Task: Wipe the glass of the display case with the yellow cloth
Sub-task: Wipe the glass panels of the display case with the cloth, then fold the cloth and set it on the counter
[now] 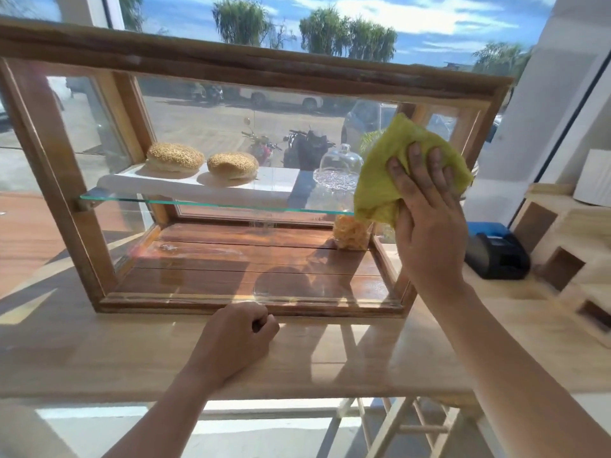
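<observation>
Sunlit wooden counter (330, 352) before a large window, with trees, parked motorbikes and cars outside. Item one, as I read it from my remote station: yellow cloth (396, 166), bunched, pressed flat against the front glass (231, 246) of the display case (251, 69) near its right end, at about the height of the inner shelf. My right hand (426, 223) holds it there, palm toward the pane, fingers spread over the cloth's lower right part and gripping it against the glass. Item two: the case itself, a wood-framed box with glass front, sides and back, standing on the counter, its dark plank floor showing streaks and glare. Item three: glass shelf (198, 201) spanning the case at mid-height, carrying a white board (271, 188) with two sesame buns (174, 157) side by side at the left, and a small glass cake stand with dome (337, 166) toward the right, just beside the cloth. Item four: clear container of pale orange pieces (350, 231) on the case floor, below the cloth; I cannot tell what the pieces are. Item five: my left hand (238, 338), curled into a loose fist holding nothing, resting on the counter just in front of the case's bottom rail. Item six: black and blue receipt printer (496, 249) on the counter to the right of the case, and a light wooden organiser (562, 256) with square openings beyond it.
</observation>
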